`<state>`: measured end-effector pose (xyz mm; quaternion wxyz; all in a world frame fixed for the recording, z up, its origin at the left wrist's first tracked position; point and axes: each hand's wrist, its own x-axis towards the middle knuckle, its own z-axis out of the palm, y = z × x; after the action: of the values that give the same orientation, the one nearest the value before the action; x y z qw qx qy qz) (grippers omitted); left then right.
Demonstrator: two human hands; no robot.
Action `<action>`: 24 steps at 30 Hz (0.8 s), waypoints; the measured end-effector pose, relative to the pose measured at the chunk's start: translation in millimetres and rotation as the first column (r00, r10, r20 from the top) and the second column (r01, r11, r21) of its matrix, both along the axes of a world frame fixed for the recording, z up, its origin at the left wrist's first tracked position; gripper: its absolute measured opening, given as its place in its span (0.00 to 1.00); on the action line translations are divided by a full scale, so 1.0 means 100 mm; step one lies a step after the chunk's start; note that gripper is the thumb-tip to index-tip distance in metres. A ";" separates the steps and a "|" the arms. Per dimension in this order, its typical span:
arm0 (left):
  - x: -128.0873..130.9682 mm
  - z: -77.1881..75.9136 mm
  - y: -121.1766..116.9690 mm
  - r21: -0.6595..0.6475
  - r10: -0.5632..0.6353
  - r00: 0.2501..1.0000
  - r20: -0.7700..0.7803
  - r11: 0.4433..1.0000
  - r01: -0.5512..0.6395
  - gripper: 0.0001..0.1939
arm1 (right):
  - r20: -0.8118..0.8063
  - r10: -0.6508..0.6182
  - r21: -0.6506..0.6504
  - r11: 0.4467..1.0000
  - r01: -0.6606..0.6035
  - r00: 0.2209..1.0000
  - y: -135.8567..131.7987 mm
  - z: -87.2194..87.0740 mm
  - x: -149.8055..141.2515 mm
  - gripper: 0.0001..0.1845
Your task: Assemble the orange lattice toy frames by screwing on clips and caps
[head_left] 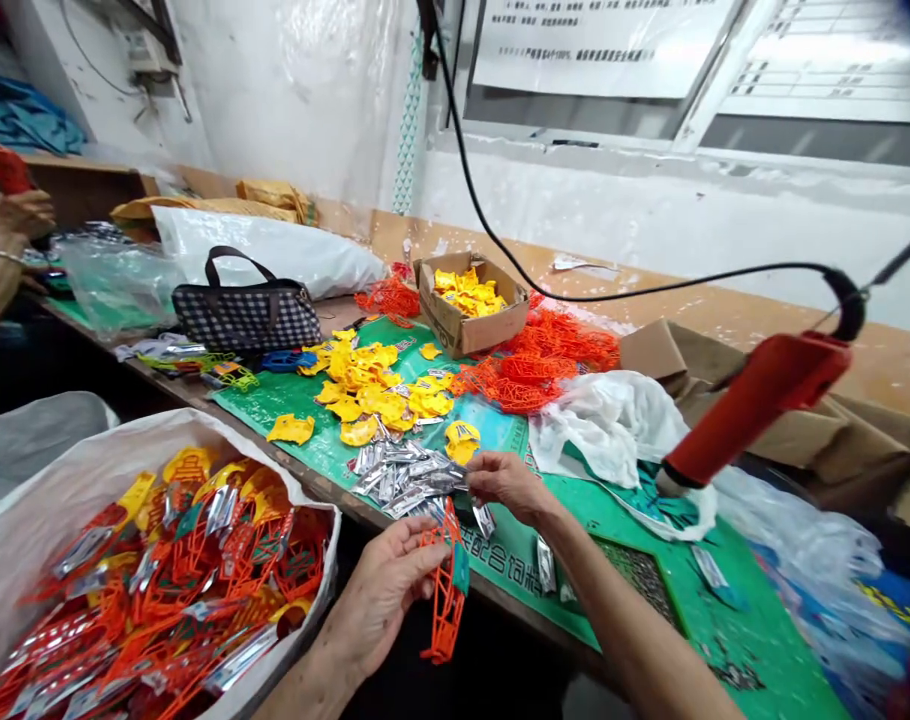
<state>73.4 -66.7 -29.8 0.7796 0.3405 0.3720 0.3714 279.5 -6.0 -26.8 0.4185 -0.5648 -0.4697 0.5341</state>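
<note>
My left hand (384, 590) is closed on an orange plastic lattice piece (446, 590), holding it upright over the table's front edge. My right hand (509, 485) reaches to a pile of small silver foil packets (406, 475) on the green mat (575, 500), its fingers pinched at the pile's right end; what they hold is too small to make out. Yellow plastic pieces (372, 385) lie heaped just behind the packets. More orange lattice pieces (545, 365) are piled further back.
A white bag (162, 570) full of assembled orange, yellow and silver pieces stands at the lower left. A cardboard box (470, 305) of yellow parts, a checked handbag (245, 310), a hanging red power tool (755, 405), white plastic bags (620, 425). Another person's hand (16, 215) at far left.
</note>
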 end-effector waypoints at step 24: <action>0.24 0.15 -0.35 0.196 -0.292 0.954 -0.076 0.933 0.301 0.16 | 0.077 0.232 0.088 0.967 -0.238 0.970 -1.42 0.26 0.08 0.07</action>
<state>97.3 -102.0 -15.0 0.7786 0.4797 0.2939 0.2781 287.5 -148.4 -1.0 0.3632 -0.5018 -0.5721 0.5376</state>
